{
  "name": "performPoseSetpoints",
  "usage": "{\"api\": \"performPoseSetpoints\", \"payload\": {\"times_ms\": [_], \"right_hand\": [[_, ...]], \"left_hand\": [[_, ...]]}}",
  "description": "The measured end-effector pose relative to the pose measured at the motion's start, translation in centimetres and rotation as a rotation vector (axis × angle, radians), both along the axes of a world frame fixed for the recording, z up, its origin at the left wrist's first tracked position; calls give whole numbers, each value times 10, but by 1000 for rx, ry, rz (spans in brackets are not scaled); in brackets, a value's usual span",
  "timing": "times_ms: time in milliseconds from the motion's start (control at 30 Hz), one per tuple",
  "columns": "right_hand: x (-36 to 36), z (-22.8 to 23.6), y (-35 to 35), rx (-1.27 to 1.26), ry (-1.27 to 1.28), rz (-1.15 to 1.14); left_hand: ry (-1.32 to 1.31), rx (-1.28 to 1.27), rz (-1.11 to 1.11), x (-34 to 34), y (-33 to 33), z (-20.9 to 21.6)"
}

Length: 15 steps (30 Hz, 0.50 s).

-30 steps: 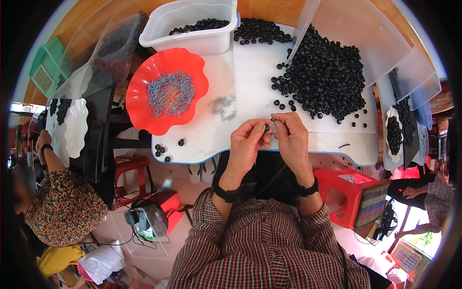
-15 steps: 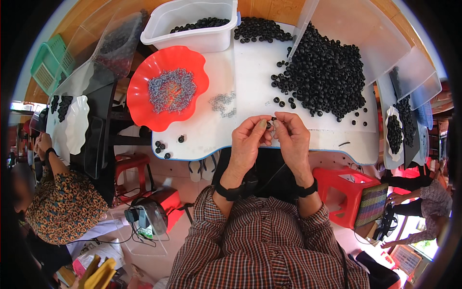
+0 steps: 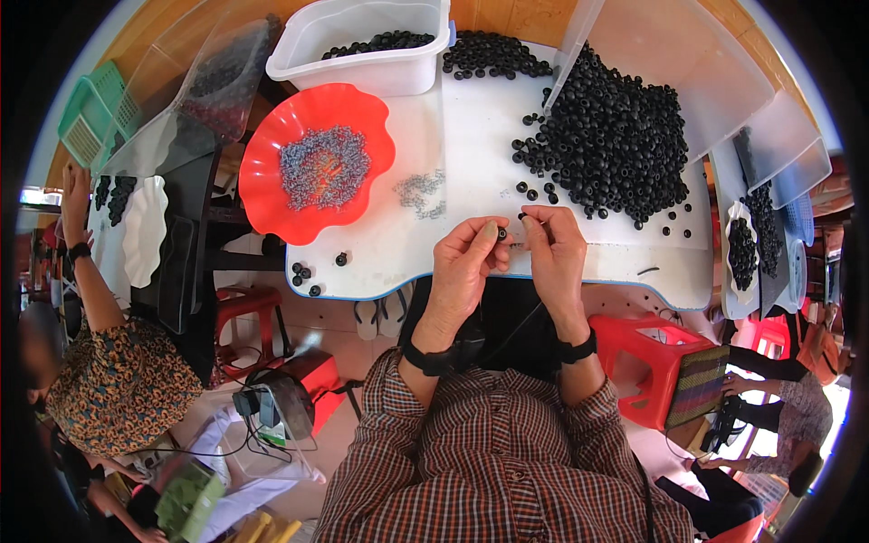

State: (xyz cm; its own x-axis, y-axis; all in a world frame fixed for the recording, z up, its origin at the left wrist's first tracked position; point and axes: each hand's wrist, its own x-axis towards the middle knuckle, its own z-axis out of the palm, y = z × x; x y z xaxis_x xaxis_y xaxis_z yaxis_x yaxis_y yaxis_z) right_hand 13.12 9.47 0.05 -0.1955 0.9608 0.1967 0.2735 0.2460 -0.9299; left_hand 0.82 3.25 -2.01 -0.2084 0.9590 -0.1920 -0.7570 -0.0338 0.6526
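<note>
Just over the front edge of the white table [image 3: 471,118], my left hand [image 3: 462,271] pinches a small round black part with a hole [image 3: 502,233] between thumb and fingers. Close beside it, my right hand [image 3: 556,262] has thumb and forefinger closed on a tiny dark piece [image 3: 522,216], too small to name. Beyond my right hand lies a large heap of similar black round parts [image 3: 615,136]. Farther left, a red wavy-edged bowl [image 3: 258,181] holds many tiny silvery-grey pieces [image 3: 324,167]. More such pieces [image 3: 420,194] lie loose on the tabletop.
A white tub [image 3: 362,77] with black parts stands at the far left. A clear bin [image 3: 697,63] lies tipped behind the heap. Several loose black parts [image 3: 303,274] sit near the left edge. A red stool [image 3: 638,362] stands right; a co-worker [image 3: 127,380] is at the left.
My hands have moved slightly apart, so the round black part in my left fingers shows more plainly. At the left, the co-worker's arm has reached farther forward.
</note>
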Motion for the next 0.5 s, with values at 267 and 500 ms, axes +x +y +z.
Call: {"api": "performPoseSetpoints", "payload": {"times_ms": [267, 500], "right_hand": [[2, 0, 14, 201, -356, -39], [-3, -2, 14, 262, -353, -64]], "left_hand": [[15, -13, 6, -2, -1, 2], [-10, -16, 11, -3, 0, 2]]}}
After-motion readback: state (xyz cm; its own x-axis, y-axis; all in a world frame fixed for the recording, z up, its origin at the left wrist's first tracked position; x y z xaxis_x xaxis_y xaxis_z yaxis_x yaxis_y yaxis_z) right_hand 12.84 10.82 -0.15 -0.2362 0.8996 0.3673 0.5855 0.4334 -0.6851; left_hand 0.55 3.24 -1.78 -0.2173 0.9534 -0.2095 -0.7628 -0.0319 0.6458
